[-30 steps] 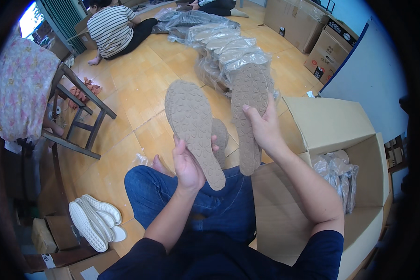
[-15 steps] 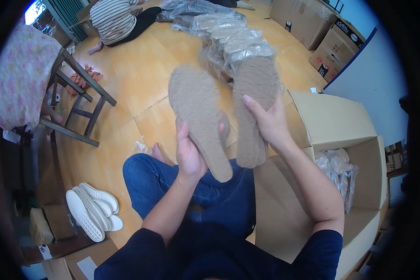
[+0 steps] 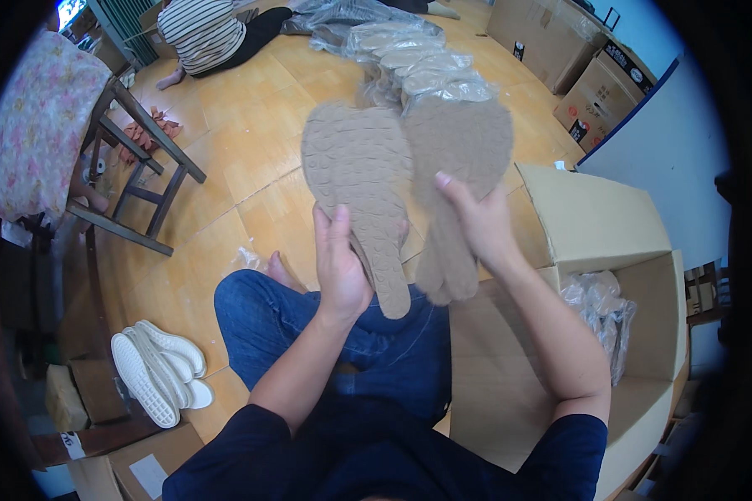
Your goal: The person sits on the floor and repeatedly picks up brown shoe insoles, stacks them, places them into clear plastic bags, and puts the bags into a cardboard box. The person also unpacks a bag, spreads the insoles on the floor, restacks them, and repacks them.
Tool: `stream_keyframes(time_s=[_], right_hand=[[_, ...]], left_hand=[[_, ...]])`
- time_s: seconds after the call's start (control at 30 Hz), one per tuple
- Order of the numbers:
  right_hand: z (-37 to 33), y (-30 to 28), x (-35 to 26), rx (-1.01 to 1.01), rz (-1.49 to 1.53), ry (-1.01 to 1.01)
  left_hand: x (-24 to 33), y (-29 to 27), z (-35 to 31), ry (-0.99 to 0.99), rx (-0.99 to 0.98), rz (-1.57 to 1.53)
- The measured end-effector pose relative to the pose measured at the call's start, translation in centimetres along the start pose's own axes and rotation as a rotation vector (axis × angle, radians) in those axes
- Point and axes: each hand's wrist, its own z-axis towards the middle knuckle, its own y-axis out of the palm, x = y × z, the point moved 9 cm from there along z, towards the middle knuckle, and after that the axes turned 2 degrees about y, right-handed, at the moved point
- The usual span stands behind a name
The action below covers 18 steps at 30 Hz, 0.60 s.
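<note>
Two tan soles held up side by side, one per hand, tread facing up

Left hand (image 3: 341, 265) is wrapped round the heel of the left sole (image 3: 361, 184), fingers closed on its edge; right hand (image 3: 475, 224) pinches the waist of the right sole (image 3: 453, 167), thumb on top; both forearms are raised over the lap (open cardboard box (image 3: 597, 250) just right of the right hand); I'd grip low and keep the toes level so the outlines compare cleanly.
</note>
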Motion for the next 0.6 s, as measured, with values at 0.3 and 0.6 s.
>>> stream_keyframes(time_s=[0.3, 0.6], right_hand=[[0.7, -0.9, 0.6, 0.064, -0.014, -0.004], [-0.8, 2.3, -0.2, -0.089, -0.14, -0.213]], left_hand=[[-0.9, -1.1, -0.2, -0.163, 0.004, -0.196], [0.4, 0.8, -0.3, 0.172, 0.074, 0.169]])
